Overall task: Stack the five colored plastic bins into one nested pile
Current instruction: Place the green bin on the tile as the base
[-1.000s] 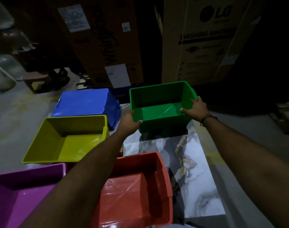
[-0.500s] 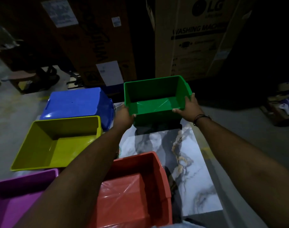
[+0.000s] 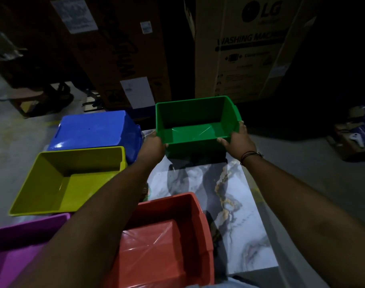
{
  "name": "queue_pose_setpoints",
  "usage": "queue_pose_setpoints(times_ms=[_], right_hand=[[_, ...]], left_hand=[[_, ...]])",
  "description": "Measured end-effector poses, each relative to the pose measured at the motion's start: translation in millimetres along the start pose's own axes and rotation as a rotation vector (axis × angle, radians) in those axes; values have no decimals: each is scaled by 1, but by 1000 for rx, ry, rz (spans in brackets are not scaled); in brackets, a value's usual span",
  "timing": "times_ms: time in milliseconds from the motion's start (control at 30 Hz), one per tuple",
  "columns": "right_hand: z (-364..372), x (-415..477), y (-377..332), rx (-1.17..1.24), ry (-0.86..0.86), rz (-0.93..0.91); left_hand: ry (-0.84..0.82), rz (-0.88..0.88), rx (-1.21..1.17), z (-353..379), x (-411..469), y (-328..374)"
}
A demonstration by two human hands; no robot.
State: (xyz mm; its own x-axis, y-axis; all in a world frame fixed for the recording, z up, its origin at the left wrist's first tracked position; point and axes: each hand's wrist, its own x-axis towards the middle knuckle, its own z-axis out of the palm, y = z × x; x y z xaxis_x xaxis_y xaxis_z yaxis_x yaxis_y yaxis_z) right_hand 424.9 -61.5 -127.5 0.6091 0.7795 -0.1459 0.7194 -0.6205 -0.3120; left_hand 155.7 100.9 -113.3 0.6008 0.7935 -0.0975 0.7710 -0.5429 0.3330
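A green bin [image 3: 195,119] is held at the far end of the marble table [image 3: 235,206], its shadow on the marble beneath it. My left hand [image 3: 151,146] grips its near left corner and my right hand [image 3: 238,140] grips its near right corner. A blue bin [image 3: 94,129] lies upside down at the far left. In front of it a yellow bin [image 3: 67,179] stands open side up. A purple bin [image 3: 17,252] fills the near left corner, partly behind my left arm. An orange-red bin [image 3: 169,240] sits near me in the middle.
Two tall cardboard appliance boxes [image 3: 246,48] stand right behind the table. A low stool [image 3: 26,96] and clutter are on the grey floor at the far left. More boxes [image 3: 354,134] lie in the dark at the right.
Both hands have kept their hold while the green bin has come slightly nearer to me and sits a little higher above the marble.
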Motion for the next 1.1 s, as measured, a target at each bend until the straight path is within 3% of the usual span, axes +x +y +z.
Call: queue_pose_setpoints(times_ms=[333, 500, 700, 800, 933, 1100], right_hand=[[-4, -7, -1, -14, -34, 10], [2, -22, -10, -19, 83, 12], [20, -69, -53, 33, 189, -211], [31, -109, -81, 207, 108, -367], [40, -160, -107, 333, -141, -487], [50, -183, -112, 270, -226, -510]], left_hand=[[-81, 111, 85, -15, -14, -17], [-66, 108, 89, -20, -30, -18], [-17, 102, 103, -21, -49, -26], [-15, 101, 116, -19, -59, -32], [-26, 86, 149, -15, -73, -40], [-63, 61, 155, -11, -89, -52]])
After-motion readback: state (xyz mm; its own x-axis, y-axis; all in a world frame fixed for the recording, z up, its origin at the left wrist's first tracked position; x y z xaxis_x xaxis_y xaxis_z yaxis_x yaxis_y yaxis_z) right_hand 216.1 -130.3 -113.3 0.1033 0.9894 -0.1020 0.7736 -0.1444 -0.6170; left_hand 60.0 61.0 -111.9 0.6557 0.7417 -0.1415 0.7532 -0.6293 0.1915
